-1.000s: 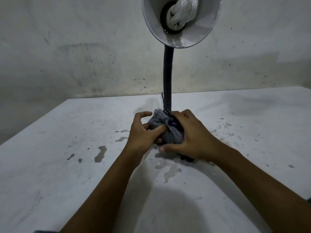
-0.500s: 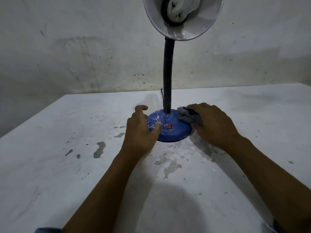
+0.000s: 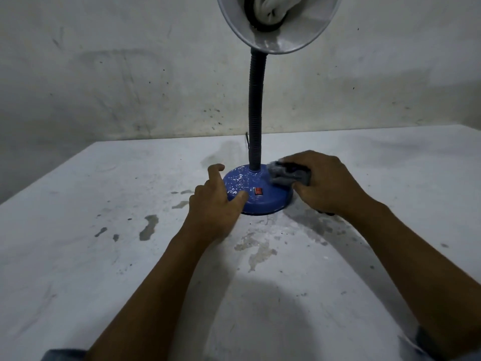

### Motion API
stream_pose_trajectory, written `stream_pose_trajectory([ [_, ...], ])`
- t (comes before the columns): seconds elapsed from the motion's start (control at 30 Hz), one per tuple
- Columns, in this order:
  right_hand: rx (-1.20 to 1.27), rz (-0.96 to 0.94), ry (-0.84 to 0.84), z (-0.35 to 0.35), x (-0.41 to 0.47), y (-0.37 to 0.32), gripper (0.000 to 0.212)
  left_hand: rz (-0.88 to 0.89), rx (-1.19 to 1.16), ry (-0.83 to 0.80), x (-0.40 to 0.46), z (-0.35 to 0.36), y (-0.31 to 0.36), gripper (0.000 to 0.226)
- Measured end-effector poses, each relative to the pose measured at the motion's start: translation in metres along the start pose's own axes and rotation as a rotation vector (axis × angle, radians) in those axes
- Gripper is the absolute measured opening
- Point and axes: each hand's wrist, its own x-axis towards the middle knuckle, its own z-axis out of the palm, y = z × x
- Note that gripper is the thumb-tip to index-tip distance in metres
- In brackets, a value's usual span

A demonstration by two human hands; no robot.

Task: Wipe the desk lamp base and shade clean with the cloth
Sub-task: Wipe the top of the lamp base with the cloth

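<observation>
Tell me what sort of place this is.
Probably a bare utility or work room: a stained white table against a scuffed, marked wall, with only a desk lamp on it.

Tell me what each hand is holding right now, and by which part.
Right hand grips the bunched grey cloth from above, pressing it onto the blue lamp base. Left hand braces the base's left rim.

No readable text, label or number anywhere
</observation>
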Motion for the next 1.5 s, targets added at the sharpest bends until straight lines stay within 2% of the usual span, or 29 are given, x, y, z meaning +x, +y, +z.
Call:
stream_pose_trajectory([
  [0.1,-0.013,-0.057,-0.085,0.002,-0.001,-0.007,0.045,0.04,0.011,-0.015,0.0,-0.001,-0.002,0.073],
  [0.17,0.083,-0.073,-0.193,-0.007,-0.001,-0.013,0.041,0.078,0.051,-0.037,-0.002,-0.003,-0.004,0.088],
  [0.23,0.066,-0.072,-0.259,-0.012,-0.001,-0.014,0.04,0.107,0.093,-0.067,-0.005,-0.004,-0.005,0.102],
  [0.37,-0.128,-0.032,-0.125,-0.002,0.007,-0.005,0.042,0.134,0.201,-0.077,-0.005,-0.002,-0.007,0.111],
  [0.47,-0.327,0.007,-0.011,0.005,0.01,-0.002,0.049,0.137,0.225,-0.054,-0.004,0.0,-0.008,0.109],
  [0.53,-0.332,0.016,0.026,0.006,0.009,-0.001,0.054,0.134,0.232,-0.041,-0.003,0.001,-0.008,0.107],
  [0.67,-0.152,-0.122,-0.076,0.01,0.008,-0.003,0.046,0.153,0.262,0.011,-0.003,0.004,-0.009,0.101],
  [0.73,-0.18,-0.13,-0.066,0.013,0.013,-0.001,0.039,0.162,0.268,0.026,-0.003,0.006,-0.01,0.098],
  [0.83,-0.231,-0.087,-0.038,0.018,0.028,0.002,0.04,0.162,0.263,0.039,-0.003,0.006,-0.01,0.096],
  [1.0,-0.446,0.025,-0.128,0.019,0.061,0.01,0.044,0.151,0.236,0.032,-0.004,0.005,-0.01,0.096],
  [1.13,-0.292,0.026,-0.132,0.024,0.059,0.011,0.065,0.158,0.239,0.037,-0.004,0.004,-0.01,0.096],
  [1.4,-0.205,-0.134,-0.17,0.004,0.024,-0.005,0.051,0.164,0.22,0.035,-0.002,0.006,-0.013,0.095],
  [1.5,-0.008,-0.125,-0.266,-0.01,0.006,-0.014,0.048,0.176,0.223,0.029,-0.003,0.005,-0.014,0.095],
])
